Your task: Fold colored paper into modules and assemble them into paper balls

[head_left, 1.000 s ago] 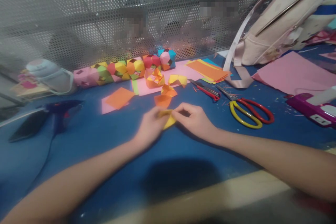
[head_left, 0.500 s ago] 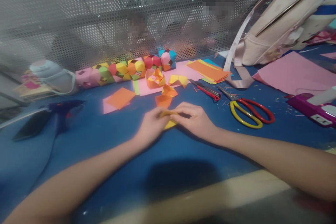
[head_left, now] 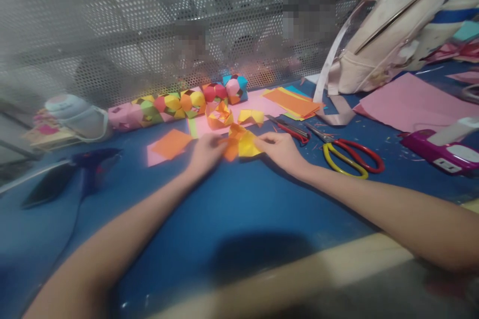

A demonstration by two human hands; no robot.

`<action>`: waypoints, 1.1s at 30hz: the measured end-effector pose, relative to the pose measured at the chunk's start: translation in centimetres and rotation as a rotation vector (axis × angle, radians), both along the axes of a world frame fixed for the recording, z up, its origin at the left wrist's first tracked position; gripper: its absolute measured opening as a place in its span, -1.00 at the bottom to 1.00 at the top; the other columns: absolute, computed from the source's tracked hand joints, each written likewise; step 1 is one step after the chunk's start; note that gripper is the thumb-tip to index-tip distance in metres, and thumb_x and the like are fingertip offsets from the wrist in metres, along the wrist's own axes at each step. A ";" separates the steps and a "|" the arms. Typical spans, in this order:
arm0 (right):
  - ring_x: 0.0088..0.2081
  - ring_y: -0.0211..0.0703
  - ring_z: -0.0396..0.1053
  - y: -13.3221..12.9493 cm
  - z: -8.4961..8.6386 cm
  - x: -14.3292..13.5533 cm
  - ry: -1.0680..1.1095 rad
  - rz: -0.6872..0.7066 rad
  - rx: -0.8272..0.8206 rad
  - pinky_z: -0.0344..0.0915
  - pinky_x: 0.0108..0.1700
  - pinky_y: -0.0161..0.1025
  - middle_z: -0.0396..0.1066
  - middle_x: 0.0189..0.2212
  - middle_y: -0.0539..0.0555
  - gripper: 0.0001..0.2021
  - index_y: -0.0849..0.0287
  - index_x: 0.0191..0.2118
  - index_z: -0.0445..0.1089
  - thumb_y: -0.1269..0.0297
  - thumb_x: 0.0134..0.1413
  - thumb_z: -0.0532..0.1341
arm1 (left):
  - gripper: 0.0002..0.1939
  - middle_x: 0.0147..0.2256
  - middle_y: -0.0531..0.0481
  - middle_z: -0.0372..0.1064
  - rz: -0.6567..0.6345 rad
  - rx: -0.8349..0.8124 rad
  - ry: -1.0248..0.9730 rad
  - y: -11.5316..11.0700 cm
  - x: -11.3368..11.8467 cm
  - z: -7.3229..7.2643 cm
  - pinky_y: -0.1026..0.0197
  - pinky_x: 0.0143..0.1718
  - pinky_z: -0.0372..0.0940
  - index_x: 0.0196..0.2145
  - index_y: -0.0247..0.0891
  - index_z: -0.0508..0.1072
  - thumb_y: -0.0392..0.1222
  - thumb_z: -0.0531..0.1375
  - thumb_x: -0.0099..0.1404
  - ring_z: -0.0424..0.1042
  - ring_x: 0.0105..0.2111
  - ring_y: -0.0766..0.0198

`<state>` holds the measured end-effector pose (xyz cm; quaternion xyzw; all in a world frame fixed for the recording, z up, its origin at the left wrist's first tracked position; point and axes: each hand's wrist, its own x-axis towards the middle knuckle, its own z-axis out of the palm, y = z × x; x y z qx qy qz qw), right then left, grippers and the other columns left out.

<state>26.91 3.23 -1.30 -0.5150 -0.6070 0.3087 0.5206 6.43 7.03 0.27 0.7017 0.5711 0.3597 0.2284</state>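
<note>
My right hand (head_left: pixel 280 150) pinches the right edge of a folded yellow paper piece (head_left: pixel 248 143). To its left, my left hand (head_left: pixel 206 153) has its fingers closed on the left side of a folded orange paper piece (head_left: pixel 231 147). The two pieces lie side by side, and whether they are joined I cannot tell. Just behind them are an open orange and yellow folded ring (head_left: pixel 219 115) and another folded yellow piece (head_left: pixel 251 117). Flat orange (head_left: pixel 172 144) and pink squares lie left of my left hand.
A row of colourful paper balls (head_left: pixel 171 104) lines the back. Scissors (head_left: pixel 346 158) and a purple power strip (head_left: pixel 439 152) lie to the right, below a pale backpack (head_left: pixel 385 35). On the left are a glue gun (head_left: pixel 90 162), a dark phone-like object (head_left: pixel 48 187) and a bottle (head_left: pixel 77 117).
Both hands have moved up and away from me and spread slightly apart. The yellow piece is now opened out beside the orange piece, and my left hand has shifted from yellow to orange.
</note>
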 end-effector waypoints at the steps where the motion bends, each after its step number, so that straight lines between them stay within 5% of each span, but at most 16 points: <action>1: -0.40 -0.17 0.44 0.1 -0.1 0.0 0.002 -0.001 -0.006 0.34 -0.32 -0.24 0.54 -0.45 0.04 -0.82 0.18 -0.48 0.51 0.22 -0.06 0.21 | -0.87 -0.36 -0.06 0.41 -0.002 -0.016 0.004 0.3 -0.1 -0.1 0.15 -0.25 0.24 -0.38 -0.30 0.43 -0.19 0.19 0.11 0.37 -0.34 0.22; 10: -0.43 -0.16 0.44 0.3 -0.6 0.1 0.004 -0.003 0.016 0.34 -0.36 -0.22 0.54 -0.48 0.04 -0.84 0.17 -0.49 0.50 0.23 -0.06 0.22 | -0.80 -0.47 0.01 0.39 0.007 0.000 -0.328 -0.8 -1.0 -1.1 0.25 -0.40 0.20 -0.38 -0.29 0.43 -0.09 0.20 0.12 0.33 -0.44 0.27; 22: -0.43 -0.19 0.40 -0.2 -0.3 -0.3 0.081 0.072 0.055 0.33 -0.34 -0.23 0.51 -0.46 0.04 -0.78 0.19 -0.44 0.48 0.15 -0.04 0.21 | -0.91 -0.49 0.09 0.30 0.045 -0.037 -0.178 -1.6 -0.3 -1.5 0.27 -0.44 0.12 -0.47 -0.26 0.29 -0.24 0.17 0.08 0.26 -0.47 0.31; 33: -0.45 -0.25 0.29 0.0 -0.4 -1.1 -0.092 0.217 0.105 0.23 -0.35 -0.26 0.40 -0.52 0.01 -0.79 0.21 -0.48 0.37 0.18 0.00 0.18 | -0.86 -0.46 0.06 0.38 -0.123 -0.090 -0.260 -1.7 0.2 -1.6 0.25 -0.36 0.25 -0.40 -0.26 0.36 -0.17 0.21 0.08 0.35 -0.43 0.30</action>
